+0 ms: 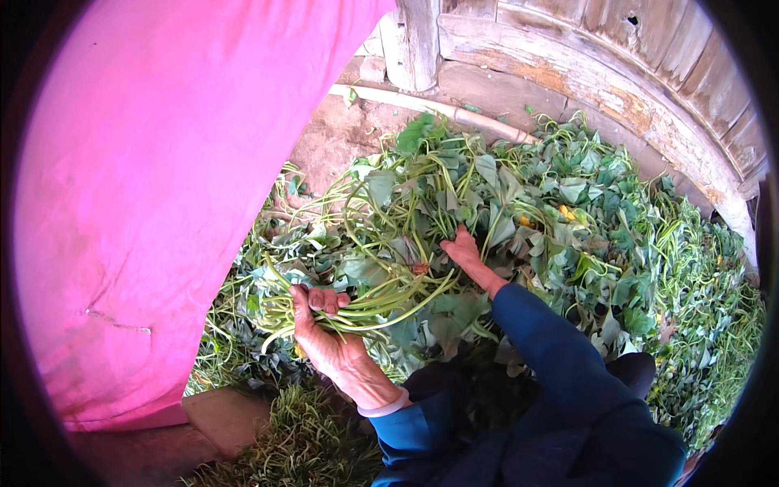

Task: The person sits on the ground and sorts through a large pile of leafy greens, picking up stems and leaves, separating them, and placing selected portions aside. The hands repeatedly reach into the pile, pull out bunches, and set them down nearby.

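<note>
My left hand (pixel 322 322) is closed around a bunch of long green leaf stems (pixel 389 298), whose cut or loose ends stick out on its left side. The stems run right toward broad, partly wilted leaves. My right hand (pixel 464 248) reaches into the heap of leafy vines (pixel 438 176) farther ahead; its fingertips are partly hidden among stems and leaves, and whether it grips any of them I cannot tell. A few yellow leaves (pixel 569 213) show in the heap to its right.
A pink cloth (pixel 158 182) hangs at the left. Behind the heap lie a pale pole (pixel 426 106) and a weathered wooden wall (pixel 578 67) with a post (pixel 414 45). Short cut greens (pixel 304 435) lie near me at the bottom, beside a flat brown slab (pixel 228 420).
</note>
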Action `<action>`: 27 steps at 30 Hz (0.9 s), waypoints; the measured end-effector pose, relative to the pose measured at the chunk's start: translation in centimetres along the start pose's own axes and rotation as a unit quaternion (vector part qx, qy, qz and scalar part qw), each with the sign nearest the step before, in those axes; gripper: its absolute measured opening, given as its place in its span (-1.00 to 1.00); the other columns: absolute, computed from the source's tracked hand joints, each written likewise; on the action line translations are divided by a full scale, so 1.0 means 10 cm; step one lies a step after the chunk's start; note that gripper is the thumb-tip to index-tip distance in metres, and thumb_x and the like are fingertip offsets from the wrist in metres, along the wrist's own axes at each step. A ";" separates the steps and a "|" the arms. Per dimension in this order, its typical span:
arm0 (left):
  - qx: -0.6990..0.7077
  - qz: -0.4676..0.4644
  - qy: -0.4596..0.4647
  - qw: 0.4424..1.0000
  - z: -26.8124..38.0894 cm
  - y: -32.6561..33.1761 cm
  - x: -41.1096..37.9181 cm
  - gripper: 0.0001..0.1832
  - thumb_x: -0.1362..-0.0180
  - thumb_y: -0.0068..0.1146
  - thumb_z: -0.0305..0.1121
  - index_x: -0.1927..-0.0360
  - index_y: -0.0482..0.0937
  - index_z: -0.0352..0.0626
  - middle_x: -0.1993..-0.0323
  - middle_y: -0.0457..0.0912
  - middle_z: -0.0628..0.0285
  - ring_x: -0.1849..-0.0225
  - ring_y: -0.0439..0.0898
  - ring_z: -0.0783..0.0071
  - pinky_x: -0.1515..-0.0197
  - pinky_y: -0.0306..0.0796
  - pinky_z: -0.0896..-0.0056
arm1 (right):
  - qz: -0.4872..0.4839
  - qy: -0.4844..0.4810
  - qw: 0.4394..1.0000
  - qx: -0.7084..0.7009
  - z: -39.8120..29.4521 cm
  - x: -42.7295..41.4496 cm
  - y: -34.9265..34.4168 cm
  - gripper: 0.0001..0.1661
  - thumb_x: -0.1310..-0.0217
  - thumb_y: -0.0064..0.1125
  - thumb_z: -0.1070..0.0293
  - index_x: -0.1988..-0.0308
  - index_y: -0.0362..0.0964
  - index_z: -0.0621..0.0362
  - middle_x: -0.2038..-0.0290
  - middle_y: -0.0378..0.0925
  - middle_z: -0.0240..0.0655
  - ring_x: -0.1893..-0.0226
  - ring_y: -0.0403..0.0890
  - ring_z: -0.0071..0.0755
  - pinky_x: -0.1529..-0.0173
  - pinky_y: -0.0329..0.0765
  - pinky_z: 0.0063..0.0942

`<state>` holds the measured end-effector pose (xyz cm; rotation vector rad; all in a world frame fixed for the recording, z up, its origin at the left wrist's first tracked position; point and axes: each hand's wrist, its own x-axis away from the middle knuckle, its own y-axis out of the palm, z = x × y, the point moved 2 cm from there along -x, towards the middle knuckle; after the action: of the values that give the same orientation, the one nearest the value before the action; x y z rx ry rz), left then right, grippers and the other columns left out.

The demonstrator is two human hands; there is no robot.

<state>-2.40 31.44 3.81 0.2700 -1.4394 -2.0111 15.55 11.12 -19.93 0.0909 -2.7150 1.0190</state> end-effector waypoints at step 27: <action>0.019 -0.077 -0.177 0.981 -1.30 0.27 0.36 -0.87 -0.14 0.04 -0.38 0.35 0.40 -0.22 0.51 0.40 0.32 0.51 0.34 0.54 0.29 0.37 0.42 | 0.191 0.512 0.823 -0.155 4.76 4.01 -5.79 -0.69 -0.04 0.01 0.16 0.64 0.26 0.06 0.72 0.40 -0.35 0.76 0.45 -0.35 0.69 0.39 -0.46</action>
<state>2.51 18.67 2.01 0.0401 -1.7201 -2.2413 -24.73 -62.70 -7.71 -0.8385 -1.8367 0.4374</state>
